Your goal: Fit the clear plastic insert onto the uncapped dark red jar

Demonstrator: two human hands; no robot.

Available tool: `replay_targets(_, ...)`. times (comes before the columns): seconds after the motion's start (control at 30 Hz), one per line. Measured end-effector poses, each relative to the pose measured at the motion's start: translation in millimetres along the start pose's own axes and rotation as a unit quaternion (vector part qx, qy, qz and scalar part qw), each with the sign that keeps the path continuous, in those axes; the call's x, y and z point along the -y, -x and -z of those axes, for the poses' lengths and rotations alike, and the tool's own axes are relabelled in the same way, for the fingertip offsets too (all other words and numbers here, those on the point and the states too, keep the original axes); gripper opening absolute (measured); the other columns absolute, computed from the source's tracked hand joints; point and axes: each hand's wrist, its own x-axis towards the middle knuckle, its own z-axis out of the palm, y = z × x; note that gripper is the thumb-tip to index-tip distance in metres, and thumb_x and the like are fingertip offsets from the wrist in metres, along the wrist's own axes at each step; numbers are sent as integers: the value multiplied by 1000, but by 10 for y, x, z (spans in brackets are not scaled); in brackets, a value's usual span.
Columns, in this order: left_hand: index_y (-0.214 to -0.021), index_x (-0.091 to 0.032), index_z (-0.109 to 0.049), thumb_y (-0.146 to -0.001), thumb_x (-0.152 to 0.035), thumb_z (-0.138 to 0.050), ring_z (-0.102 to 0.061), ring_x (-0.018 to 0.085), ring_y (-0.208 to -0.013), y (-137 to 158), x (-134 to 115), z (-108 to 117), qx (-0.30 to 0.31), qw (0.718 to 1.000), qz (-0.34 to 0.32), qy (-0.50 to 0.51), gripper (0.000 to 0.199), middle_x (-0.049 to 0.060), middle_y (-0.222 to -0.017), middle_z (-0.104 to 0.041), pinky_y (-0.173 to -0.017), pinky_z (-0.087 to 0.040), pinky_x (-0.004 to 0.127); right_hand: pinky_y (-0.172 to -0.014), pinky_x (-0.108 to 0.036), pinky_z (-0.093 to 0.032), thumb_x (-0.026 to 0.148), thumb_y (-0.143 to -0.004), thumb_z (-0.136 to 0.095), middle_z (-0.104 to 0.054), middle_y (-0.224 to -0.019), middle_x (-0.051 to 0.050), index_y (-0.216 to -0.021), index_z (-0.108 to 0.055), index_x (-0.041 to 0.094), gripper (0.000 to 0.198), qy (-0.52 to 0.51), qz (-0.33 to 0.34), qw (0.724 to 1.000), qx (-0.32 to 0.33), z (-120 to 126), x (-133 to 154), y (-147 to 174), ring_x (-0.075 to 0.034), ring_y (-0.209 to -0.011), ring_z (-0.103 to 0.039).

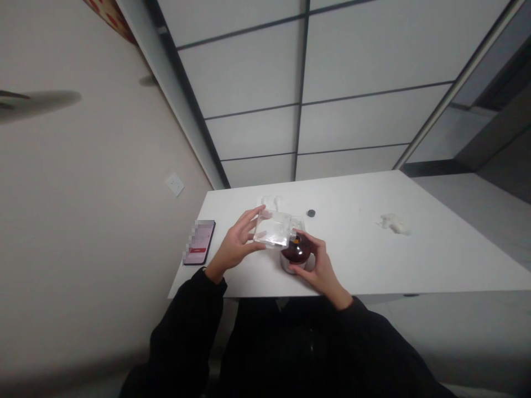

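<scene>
My left hand (240, 240) grips a clear flat-sided bottle (274, 228), fingers on its far side and thumb along the near side. The bottle lies tipped on its side in the air, its neck pointing right at the mouth of a dark reddish-brown round bottle (296, 252). Whether the two necks touch, I cannot tell. Wrapped around the right side of the brown bottle is my right hand (317, 262); this bottle is upright near the table's front edge, with a pale label low on it. A small dark round cap (311, 213) lies just behind.
A phone (199, 243) with a lit screen lies at the left of the white table (352, 265). A crumpled whitish thing (393, 224) is on the right. Some clear items (270, 202) sit behind the bottles. A wall with a socket (175, 184) bounds the left side.
</scene>
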Motion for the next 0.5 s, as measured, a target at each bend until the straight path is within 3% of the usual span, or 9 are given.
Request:
replay_targets(0.17, -158, -37, -53, -80, -52, -91, -45, 36, -150, -41, -223, 55, 46, 991, -20, -128, 88, 11, -159, -48, -112, -57, 49, -113, -61, -58, 44, -87, -87, -58, -155, -20, -156, -36, 29, 87, -10, 8, 1000, -2, -7, -22, 14, -37, -140, -64)
replay_targets(0.33, -160, -44, -48, -83, -58, -86, -50, 32, -145, -99, -469, 50, 90, 967, -51, -234, 87, 8, -155, -51, -109, -59, 49, -114, -63, -56, 47, -83, -89, -58, -154, -21, -157, -38, 26, 93, 8, -25, 1000, -3, -9, -55, 39, -39, -139, -64)
replay_targets(0.5, -164, -38, -43, -89, -55, -82, -55, 30, -140, -185, -693, 24, 133, 920, -129, -344, 86, 11, -149, -57, -122, -47, 51, -117, -65, -52, 48, -84, -88, -59, -153, -20, -158, -38, 27, 92, 11, -35, 999, -9, -4, -115, 80, -39, -142, -61)
